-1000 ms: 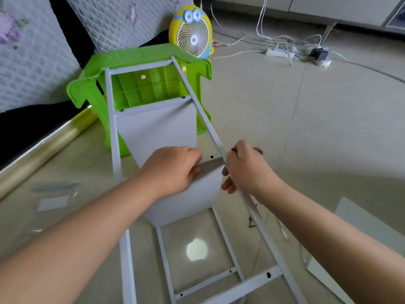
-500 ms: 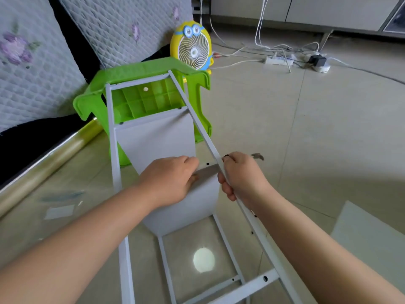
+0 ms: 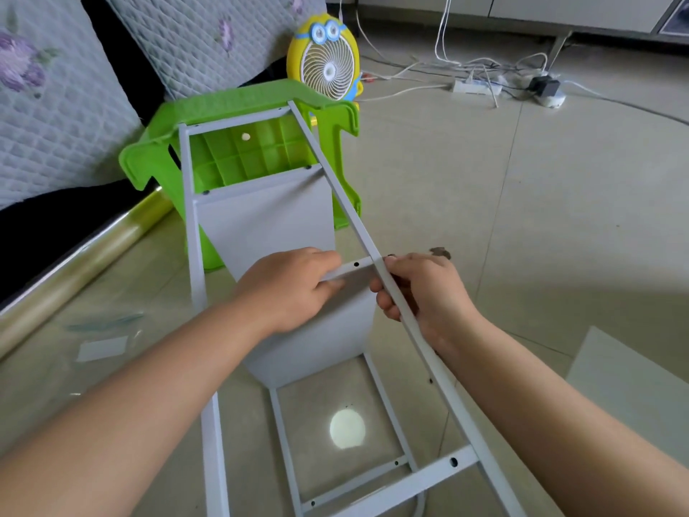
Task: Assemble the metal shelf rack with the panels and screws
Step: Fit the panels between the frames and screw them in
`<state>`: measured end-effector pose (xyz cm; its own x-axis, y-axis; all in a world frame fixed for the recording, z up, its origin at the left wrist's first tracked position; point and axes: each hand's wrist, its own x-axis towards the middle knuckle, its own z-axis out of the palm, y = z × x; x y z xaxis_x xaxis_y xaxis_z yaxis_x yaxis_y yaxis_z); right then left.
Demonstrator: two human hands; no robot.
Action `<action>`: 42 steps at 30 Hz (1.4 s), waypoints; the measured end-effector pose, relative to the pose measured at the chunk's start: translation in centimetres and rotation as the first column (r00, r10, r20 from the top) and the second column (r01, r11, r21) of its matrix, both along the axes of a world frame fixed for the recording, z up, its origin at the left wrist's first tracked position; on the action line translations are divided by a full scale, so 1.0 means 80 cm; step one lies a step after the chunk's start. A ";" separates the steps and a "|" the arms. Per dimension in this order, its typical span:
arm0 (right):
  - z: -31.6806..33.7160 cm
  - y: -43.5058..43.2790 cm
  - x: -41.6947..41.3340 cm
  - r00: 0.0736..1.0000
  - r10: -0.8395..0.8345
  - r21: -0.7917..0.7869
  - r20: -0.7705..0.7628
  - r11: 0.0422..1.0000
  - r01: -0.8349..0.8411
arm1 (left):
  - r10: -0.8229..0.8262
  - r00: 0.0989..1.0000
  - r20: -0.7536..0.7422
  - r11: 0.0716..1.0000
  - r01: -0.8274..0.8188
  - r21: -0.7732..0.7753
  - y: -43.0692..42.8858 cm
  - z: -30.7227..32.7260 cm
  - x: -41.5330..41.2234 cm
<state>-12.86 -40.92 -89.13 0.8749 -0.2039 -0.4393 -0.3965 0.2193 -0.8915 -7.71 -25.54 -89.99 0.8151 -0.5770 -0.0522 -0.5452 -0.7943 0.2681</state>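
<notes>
Pale grey metal fills my feed: the grey-white metal rack frame (image 3: 192, 236) lies slanted. Its far end is propped on a bright green plastic stool (image 3: 231, 102) tipped on its side, and its near end is down by me on the tiled floor (image 3: 522, 218). A flat grey metal panel (image 3: 268, 214) sits between the two long rails, with dark dots at its far corners; I cannot tell whether they are screws or holes. The left hand (image 3: 287, 292) pinches the thin crossbar (image 3: 356, 264) near its open hole, thumb on top and fingers curled under. The right hand (image 3: 428, 292) wraps the right rail (image 3: 335, 188) just where that crossbar meets it, fingertips (image 3: 384, 304) showing on the inner side. Something small and dark pokes out beyond its knuckles; I cannot tell what. A second loose panel (image 3: 634, 386) lies on the floor to the right, well apart. A yellow cartoon fan (image 3: 328, 69) stands behind the stool.
</notes>
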 end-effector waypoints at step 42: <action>-0.001 0.007 0.003 0.993 0.105 -0.224 -0.055 0.968 -0.114 | -0.090 0.986 0.142 0.996 0.088 0.021 -0.001 0.002 -0.010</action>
<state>-12.62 -40.34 -89.18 0.8792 -0.2063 -0.4295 -0.4450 -0.0335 -0.8949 -8.49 -25.63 -89.86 0.7599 -0.6479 0.0525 -0.6461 -0.7438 0.1712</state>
